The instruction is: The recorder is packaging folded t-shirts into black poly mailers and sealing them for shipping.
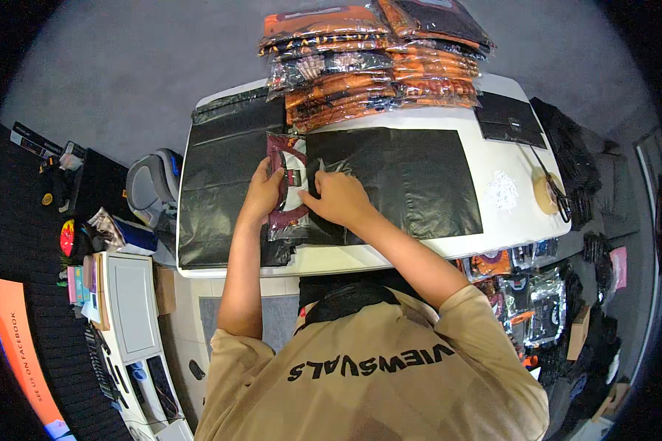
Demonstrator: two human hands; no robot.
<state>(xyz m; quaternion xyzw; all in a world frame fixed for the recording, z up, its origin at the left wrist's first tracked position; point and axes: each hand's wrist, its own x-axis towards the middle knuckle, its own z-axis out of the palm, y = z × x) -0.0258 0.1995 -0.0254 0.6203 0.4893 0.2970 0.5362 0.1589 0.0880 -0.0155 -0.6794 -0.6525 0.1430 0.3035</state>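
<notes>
A folded maroon and white garment in a clear plastic bag (291, 209) lies over black plastic sheets in the middle of the table. My left hand (263, 192) holds its left edge, with the thumb on top near a dark label. On the other side, my right hand (340, 198) has its fingers curled in, and crinkled clear film shows beside the knuckles. What its fingertips grip is partly hidden. A flat black plastic bag (426, 184) spreads to the right, beneath that hand. More black plastic bags (224, 176) are stacked at the left.
Tall stacks of bagged orange and black garments (346, 95) stand at the table's far edge. Toward the right lie a black pouch (509, 117), scissors (563, 206), a tape roll (544, 194) and white paper bits (502, 191). A grey chair (148, 187) and white cabinet (131, 301) stand left.
</notes>
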